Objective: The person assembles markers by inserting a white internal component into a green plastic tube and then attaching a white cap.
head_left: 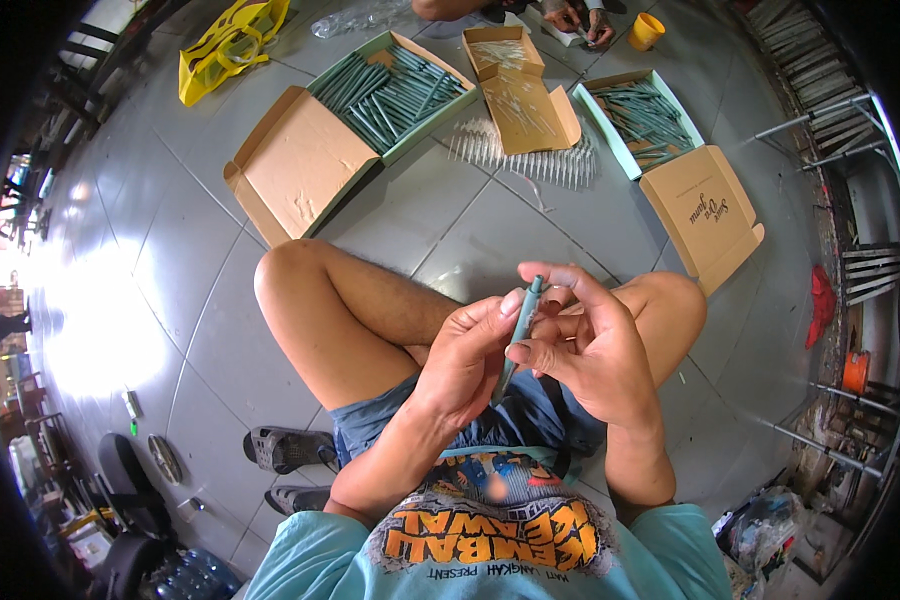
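Above my lap, a teal click pen [525, 318] is held slantwise between both hands, its button end pointing up and away from me. My left hand [458, 362] is closed around its lower barrel, thumb along the side. My right hand [598, 352] pinches the barrel with the thumb, and its index finger curves over near the button end. The remaining right fingers are bent behind the pen, partly hidden. Beyond my knees, an open carton [305, 165] of similar pens lies at left, and another carton [703, 212] of them at right.
Between the cartons sits a small cardboard box [530, 120] of thin pale sticks. Clear slender pieces [570, 168] lie in a row beside it. Another person's hands [598, 28] work at the far edge near a yellow cup [646, 32]. Sandals [285, 449] lie left; a yellow bag [202, 72] lies far left.
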A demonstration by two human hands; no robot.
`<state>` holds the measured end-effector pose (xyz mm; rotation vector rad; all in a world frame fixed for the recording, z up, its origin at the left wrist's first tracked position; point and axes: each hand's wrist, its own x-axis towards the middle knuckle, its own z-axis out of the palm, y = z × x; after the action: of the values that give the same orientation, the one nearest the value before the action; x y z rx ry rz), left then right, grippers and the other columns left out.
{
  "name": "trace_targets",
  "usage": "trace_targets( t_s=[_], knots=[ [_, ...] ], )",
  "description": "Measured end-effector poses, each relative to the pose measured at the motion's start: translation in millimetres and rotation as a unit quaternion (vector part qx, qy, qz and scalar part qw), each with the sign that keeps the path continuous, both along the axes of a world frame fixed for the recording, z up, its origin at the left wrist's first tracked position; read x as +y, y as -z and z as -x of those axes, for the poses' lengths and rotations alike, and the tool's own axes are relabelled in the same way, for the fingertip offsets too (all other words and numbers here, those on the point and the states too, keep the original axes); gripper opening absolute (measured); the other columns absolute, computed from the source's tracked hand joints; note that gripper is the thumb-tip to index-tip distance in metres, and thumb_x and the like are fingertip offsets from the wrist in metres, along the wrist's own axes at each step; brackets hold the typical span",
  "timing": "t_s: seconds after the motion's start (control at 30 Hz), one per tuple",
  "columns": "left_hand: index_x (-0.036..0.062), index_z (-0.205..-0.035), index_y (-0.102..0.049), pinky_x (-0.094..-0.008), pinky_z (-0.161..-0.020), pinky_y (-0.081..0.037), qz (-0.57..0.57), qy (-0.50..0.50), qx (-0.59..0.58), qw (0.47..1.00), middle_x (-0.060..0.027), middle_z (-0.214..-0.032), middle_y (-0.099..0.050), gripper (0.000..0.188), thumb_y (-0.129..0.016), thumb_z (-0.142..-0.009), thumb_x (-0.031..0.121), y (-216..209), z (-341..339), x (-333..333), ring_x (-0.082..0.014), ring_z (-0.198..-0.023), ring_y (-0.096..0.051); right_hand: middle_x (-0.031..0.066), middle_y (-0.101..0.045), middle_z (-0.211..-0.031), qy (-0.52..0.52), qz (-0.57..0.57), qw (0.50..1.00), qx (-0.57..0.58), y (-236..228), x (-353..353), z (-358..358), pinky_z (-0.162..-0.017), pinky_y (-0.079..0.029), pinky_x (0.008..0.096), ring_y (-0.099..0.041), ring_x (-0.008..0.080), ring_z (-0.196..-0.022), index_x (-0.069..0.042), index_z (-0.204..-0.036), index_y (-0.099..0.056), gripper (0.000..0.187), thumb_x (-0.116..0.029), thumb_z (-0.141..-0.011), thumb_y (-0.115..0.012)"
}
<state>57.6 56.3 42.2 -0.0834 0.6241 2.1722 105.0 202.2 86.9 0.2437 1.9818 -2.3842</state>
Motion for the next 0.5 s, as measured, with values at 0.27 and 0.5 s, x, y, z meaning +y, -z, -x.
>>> trace_targets(
  t_s=[0.27, 0.5],
  knots=[
    [-0.0031, -0.115, -0.067, -0.0354, -0.087, -0.055, 0.046, 0.067, -0.038, 0.996, -0.0111, -0.109, -0.069, 0.035, -0.066, -0.098, 0.027, -11, 5, -15, -0.018, -0.101, -0.064, 0.0091, -0.054, -0.124, -0.014, 0.009, 1.0, 0.016, 10, 8, -3, -0.08, -0.06, 0.026, -0.065, 0.0112, -0.092, 0.003, -0.113, -0.065, 0.036, 0.011, -0.08, -0.075],
    [-0.0027, -0.119, -0.062, -0.0361, -0.094, -0.054, 0.014, 0.067, -0.069, 0.995, -0.0112, -0.111, -0.067, 0.04, -0.057, -0.102, 0.033, -14, 6, -13, -0.0197, -0.101, -0.066, 0.0099, -0.064, -0.109, 0.001, 0.148, 0.988, -0.047, 18, 14, -2, -0.083, -0.059, 0.0285, -0.069, 0.0162, -0.095, 0.005, -0.103, -0.067, 0.024, 0.008, -0.081, -0.076]
  ],
)
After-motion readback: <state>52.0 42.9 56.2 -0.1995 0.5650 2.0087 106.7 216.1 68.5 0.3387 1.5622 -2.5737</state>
